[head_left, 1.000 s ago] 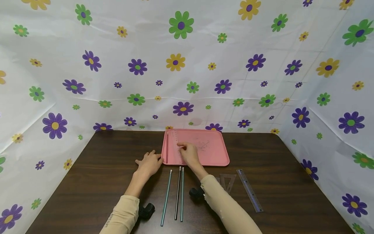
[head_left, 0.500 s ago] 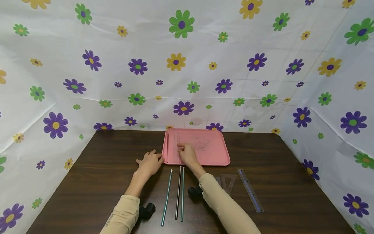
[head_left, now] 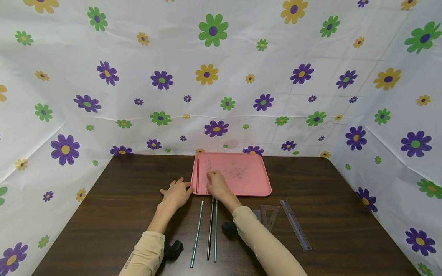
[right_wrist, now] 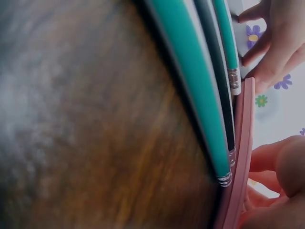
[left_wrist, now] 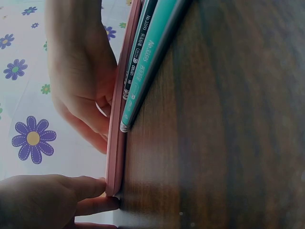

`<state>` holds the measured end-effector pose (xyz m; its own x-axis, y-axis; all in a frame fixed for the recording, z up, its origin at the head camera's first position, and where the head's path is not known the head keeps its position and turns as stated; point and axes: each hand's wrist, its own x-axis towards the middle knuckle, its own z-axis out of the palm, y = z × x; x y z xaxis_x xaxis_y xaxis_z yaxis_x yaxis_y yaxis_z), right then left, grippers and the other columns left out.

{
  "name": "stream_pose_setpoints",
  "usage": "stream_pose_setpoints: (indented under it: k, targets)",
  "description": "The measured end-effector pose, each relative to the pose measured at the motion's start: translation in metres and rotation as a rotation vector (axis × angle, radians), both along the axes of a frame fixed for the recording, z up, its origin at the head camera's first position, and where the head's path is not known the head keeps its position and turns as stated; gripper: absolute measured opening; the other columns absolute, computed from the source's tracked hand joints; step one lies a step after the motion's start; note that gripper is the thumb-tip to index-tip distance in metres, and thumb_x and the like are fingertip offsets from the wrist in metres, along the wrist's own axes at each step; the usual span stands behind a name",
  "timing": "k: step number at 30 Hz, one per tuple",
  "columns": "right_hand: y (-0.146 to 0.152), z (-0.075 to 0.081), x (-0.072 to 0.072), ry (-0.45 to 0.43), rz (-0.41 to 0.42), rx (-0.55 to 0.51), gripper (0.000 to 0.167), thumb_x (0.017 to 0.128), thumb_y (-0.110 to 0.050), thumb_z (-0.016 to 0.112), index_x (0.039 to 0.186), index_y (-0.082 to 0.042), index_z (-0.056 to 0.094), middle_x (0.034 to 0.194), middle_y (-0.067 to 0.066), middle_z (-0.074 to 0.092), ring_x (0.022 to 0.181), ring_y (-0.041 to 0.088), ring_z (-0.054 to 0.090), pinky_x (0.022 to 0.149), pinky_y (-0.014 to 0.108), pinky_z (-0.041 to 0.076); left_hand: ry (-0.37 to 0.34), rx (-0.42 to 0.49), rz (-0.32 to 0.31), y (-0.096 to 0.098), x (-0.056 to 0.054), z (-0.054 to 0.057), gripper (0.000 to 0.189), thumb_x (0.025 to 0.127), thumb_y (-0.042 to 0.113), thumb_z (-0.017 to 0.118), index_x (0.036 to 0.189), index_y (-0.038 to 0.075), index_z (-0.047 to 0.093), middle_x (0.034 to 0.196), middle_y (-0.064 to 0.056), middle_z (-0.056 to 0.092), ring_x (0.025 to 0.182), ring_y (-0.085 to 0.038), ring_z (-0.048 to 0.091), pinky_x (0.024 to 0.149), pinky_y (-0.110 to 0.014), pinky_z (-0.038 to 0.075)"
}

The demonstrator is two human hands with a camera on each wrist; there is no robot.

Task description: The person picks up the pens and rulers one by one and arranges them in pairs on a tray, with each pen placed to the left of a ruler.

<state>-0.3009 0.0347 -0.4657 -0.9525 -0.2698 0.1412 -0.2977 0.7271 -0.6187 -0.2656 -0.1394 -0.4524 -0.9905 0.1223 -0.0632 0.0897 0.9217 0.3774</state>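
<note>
A pink tray (head_left: 253, 168) lies toward the back of the table. My left hand (head_left: 175, 193) rests at its front left corner, thumb on the rim and other fingers spread on the table. A dark red pencil (head_left: 198, 176) lies along the tray's left side, and beside it a clear ruler (head_left: 207, 164) lies flat, hard to see against the pink. My right hand (head_left: 219, 188) is over the ruler's near part, fingers pointing down. In the left wrist view my right hand (left_wrist: 86, 95) reaches over the rim; its fingertips are hidden.
Two teal pencils (head_left: 197, 234) and a black pencil (head_left: 210, 230) lie in front of the tray. A clear triangle (head_left: 268, 214) and a purplish ruler (head_left: 295, 225) lie to the right. A flowered sheet (head_left: 214, 76) hangs behind the table.
My right hand has moved slightly left and nearer along the ruler, and its index finger has bent downward. The left hand has stayed at the tray corner.
</note>
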Motion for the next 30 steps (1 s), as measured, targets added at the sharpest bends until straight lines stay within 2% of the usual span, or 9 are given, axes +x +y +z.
stream_pose_setpoints:
  k: [5,11,18,24,30]
  targets:
    - [-0.0033,-0.0028,0.0001,0.028,-0.005,0.114,0.035,0.094,0.0,0.056,0.129,0.004,0.062,0.136,0.022,0.053,0.121,0.042,0.052,0.105,0.048,0.046,0.003,0.003,0.002,0.0004,-0.0002,-0.0012,0.042,0.103,0.034,0.048,0.136,0.01,0.062,0.151,-0.025,0.043,0.139,-0.052,0.037,0.094,-0.088,0.022]
    - [-0.0031,-0.0005,0.0007,0.049,0.015,0.155,0.031,0.097,-0.003,0.054,0.127,0.002,0.065,0.136,0.02,0.055,0.119,0.04,0.053,0.103,0.048,0.045,0.008,-0.004,0.005,0.0004,-0.0003,-0.0006,0.043,0.103,0.034,0.048,0.136,0.01,0.062,0.151,-0.026,0.043,0.139,-0.052,0.037,0.094,-0.088,0.022]
    - [-0.0021,-0.0005,0.005,0.117,0.045,0.211,0.03,0.099,-0.007,0.055,0.126,0.001,0.066,0.135,0.02,0.058,0.114,0.038,0.056,0.098,0.046,0.045,0.012,0.002,-0.003,-0.0007,-0.0001,-0.003,0.042,0.103,0.033,0.048,0.135,0.01,0.063,0.15,-0.026,0.044,0.138,-0.053,0.038,0.093,-0.088,0.022]
    - [-0.0027,-0.002,0.005,0.103,0.049,0.213,0.034,0.098,-0.009,0.057,0.13,0.0,0.063,0.137,0.019,0.056,0.116,0.037,0.054,0.098,0.045,0.044,0.015,0.007,-0.004,-0.001,0.0011,-0.0022,0.041,0.103,0.032,0.048,0.134,0.01,0.063,0.15,-0.026,0.045,0.137,-0.053,0.039,0.092,-0.088,0.022]
    - [-0.0009,-0.0006,0.006,0.092,0.042,0.163,0.037,0.097,-0.013,0.06,0.132,0.0,0.062,0.135,0.019,0.056,0.116,0.036,0.054,0.1,0.046,0.048,0.015,0.008,-0.001,-0.0003,0.0011,-0.0011,0.042,0.103,0.033,0.048,0.135,0.011,0.063,0.15,-0.025,0.044,0.138,-0.052,0.038,0.093,-0.088,0.022]
